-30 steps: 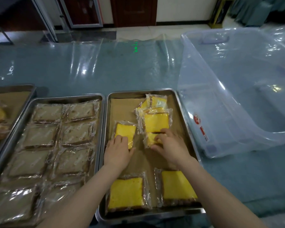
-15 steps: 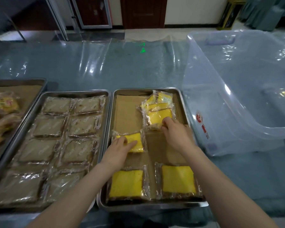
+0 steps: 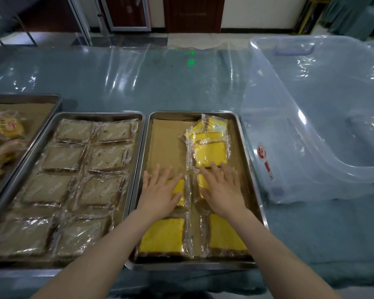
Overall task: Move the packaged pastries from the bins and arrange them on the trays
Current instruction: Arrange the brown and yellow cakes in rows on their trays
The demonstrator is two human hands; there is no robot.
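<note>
- Wrapped yellow pastry [image 3: 178, 190] in clear film, lying flat in the middle row of the steel tray [image 3: 190, 265], left column, mostly covered by the left hand [image 3: 160, 190].
- Left hand palm down, fingers straight and spread wide, pressing on that pastry, nothing gripped.
- Second wrapped yellow pastry [image 3: 203, 182] just beside the first, in the right column, under the right hand [image 3: 222, 190].
- Right hand likewise flat and wide, fingers straight and fanned, fingertips reaching the near edge of the pile behind.
- Front-left pastry [image 3: 162, 236] and front-right pastry [image 3: 225, 236] side by side in the row nearest the camera, each partly crossed by a forearm.
- Loose pile of yellow pastries [image 3: 211, 156] in the far right part of the same tray, packets overlapping and tilted.
- Brown paper liner [image 3: 166, 143] showing bare in the far left part of the tray.
- Neighbouring tray [image 3: 99, 114] just beside on the left, filled with brown wrapped pastries [image 3: 63, 158] in two columns of four.
- Third tray [image 3: 24, 98] at the far left edge, partly out of frame, paper-lined, holding packets with yellow labels [image 3: 9, 126].
- Clear plastic bin [image 3: 311, 175] just right of the steel tray, red label [image 3: 261, 151] on its near wall.
- Table [image 3: 138, 83] under everything, covered by a glossy clear sheet, with a small green light spot [image 3: 190, 61] near the far edge.
</note>
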